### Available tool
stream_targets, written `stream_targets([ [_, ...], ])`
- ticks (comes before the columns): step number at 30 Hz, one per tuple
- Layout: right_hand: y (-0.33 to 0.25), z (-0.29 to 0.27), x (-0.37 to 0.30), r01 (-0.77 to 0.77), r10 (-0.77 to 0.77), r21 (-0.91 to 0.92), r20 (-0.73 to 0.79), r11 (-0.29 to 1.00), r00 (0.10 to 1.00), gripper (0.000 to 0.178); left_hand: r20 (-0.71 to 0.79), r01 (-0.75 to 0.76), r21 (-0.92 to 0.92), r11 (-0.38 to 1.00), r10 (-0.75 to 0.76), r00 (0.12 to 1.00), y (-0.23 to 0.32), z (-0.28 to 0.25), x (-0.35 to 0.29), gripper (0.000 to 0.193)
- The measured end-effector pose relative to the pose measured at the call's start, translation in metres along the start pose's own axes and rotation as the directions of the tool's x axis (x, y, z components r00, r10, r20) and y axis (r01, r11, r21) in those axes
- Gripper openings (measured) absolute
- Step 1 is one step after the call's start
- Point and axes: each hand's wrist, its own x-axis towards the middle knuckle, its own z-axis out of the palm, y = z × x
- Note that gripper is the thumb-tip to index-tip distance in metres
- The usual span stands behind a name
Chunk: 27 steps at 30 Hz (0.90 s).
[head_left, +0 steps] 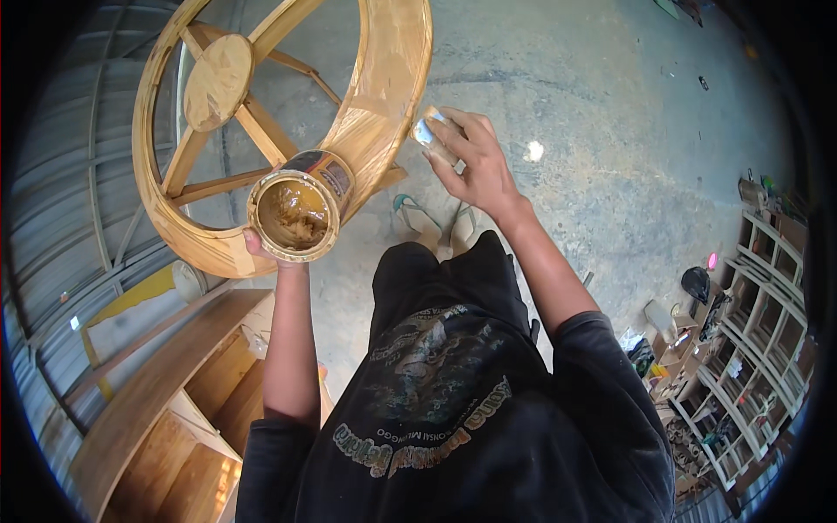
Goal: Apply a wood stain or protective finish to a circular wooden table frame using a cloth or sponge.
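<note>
My left hand (255, 244) grips an open can (336, 177) from below and the side; most of its fingers are hidden behind it. The can's mouth tilts toward me, showing a brown, thick paste (299, 228) inside. In my right hand (481, 167) a small flat piece with a shiny pale-blue face (425, 132) is pinched between fingers and thumb; its exact kind is unclear. That piece is at the outer edge of a large wooden wheel-shaped frame (390, 74), with spokes and a round hub (220, 80). Whether it touches the wood I cannot tell.
An open wooden cabinet (166, 375) lies at the lower left, near a corrugated metal wall (61, 174). Slatted wooden frames (741, 340) and assorted clutter line the right side. Underfoot is a concrete floor (575, 105), where my sandalled feet (423, 222) stand.
</note>
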Motion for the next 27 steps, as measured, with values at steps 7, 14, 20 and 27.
stream_targets([
  [7,0.024,0.0,0.008,0.228,-0.217,-0.082,0.124,0.97,0.968,0.038,-0.031,-0.04,-0.011,0.999,0.04,0.999,-0.014,-0.005,-0.003,0.101],
  [14,-0.014,0.004,0.017,0.138,-0.096,-0.2,0.208,0.97,0.973,0.036,-0.084,-0.048,-0.029,0.998,0.045,0.995,0.002,-0.021,-0.014,0.097],
  [20,-0.024,0.003,0.032,0.072,-0.066,-0.221,0.033,0.973,0.997,0.028,-0.08,-0.055,0.007,0.998,0.055,0.995,0.007,-0.012,-0.016,0.098],
  [27,-0.026,-0.005,0.034,0.037,0.003,-0.291,0.135,0.956,0.991,0.028,-0.114,-0.024,0.043,0.999,0.029,0.993,0.002,-0.002,-0.006,0.098],
])
